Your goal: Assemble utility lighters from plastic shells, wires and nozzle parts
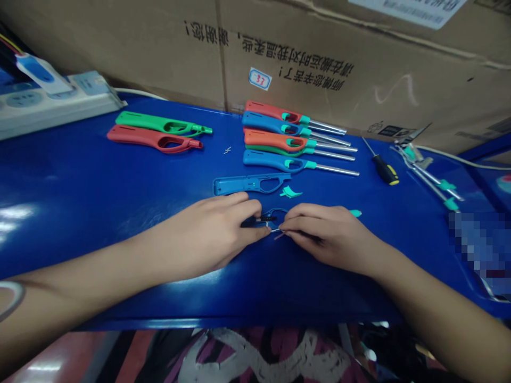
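My left hand (229, 229) is closed in a pinch over a blue lighter half-shell (284, 211), at a small black part (266, 218) with a pale wire. Fingertips of my right hand (325, 231) are pinched on a thin wire (278, 234) just to the right of it. Both hands hide most of this half-shell. Behind them lies another blue half-shell (239, 184), hollow side up, with a loose turquoise trigger (291, 192) beside it. A turquoise tip (355, 213) shows past my right hand.
Several assembled lighters (275, 159) lie at the back middle. Green (147, 121) and red (139, 136) handles are at left, near small screws (227, 150). A screwdriver (385, 169) and metal lighter tubes (433, 181) lie right. A cardboard box (159, 48) and power strip (91, 98) border the table.
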### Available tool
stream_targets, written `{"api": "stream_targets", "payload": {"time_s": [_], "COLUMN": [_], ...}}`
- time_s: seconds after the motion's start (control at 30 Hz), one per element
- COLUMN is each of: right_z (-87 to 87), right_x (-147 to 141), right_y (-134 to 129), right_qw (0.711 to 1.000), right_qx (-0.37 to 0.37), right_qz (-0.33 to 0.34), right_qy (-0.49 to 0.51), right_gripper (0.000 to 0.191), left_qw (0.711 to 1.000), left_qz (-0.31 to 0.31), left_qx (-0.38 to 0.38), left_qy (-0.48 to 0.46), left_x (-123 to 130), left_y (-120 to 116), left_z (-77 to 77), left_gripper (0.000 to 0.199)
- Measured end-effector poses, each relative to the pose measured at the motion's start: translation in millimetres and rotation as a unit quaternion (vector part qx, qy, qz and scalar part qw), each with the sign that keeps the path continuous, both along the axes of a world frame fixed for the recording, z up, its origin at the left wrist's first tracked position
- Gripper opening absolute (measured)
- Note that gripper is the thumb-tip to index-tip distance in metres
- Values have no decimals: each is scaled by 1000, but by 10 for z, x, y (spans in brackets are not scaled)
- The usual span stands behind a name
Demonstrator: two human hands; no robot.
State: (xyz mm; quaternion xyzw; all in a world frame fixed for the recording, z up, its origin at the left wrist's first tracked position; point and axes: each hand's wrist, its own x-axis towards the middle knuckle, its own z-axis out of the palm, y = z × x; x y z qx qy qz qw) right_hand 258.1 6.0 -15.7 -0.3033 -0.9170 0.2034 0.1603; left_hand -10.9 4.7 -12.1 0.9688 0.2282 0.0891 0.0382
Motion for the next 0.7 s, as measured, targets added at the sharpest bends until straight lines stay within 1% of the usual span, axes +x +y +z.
{"api": "stream_targets", "payload": {"time_s": [0.1, 0.23, 0.3, 0.47, 0.57, 0.7], "right_z": [-16, -29, -29, -14, 1, 23], "right_x": [4, 11, 17, 3, -40, -101], "right_y": [11, 5, 1, 19, 23, 2], "right_qw": [999, 1000, 1000, 997, 995, 995], "right_qx": [-30, 2, 8, -40, -62, -64], "right_qz": [11, 2, 4, 16, 2, -37], "right_qy": [39, 10, 11, 65, 82, 65], "right_gripper": [17, 17, 17, 16, 17, 17], "left_qw": [1000, 1000, 1000, 1000, 1000, 1000], "left_qz": [-1, 1, 0, 0, -2, -2], "left_qx": [0, 3, 1, -5, -2, 18], "left_qy": [-1, 2, 1, -3, 1, 16], "left_x": [-6, -6, -4, -10, -12, -5], "left_y": [4, 2, 1, 6, 5, -13], "left_z": [1, -6, -10, -15, -23, -30], "left_gripper": [30, 31, 32, 34, 33, 32]}}
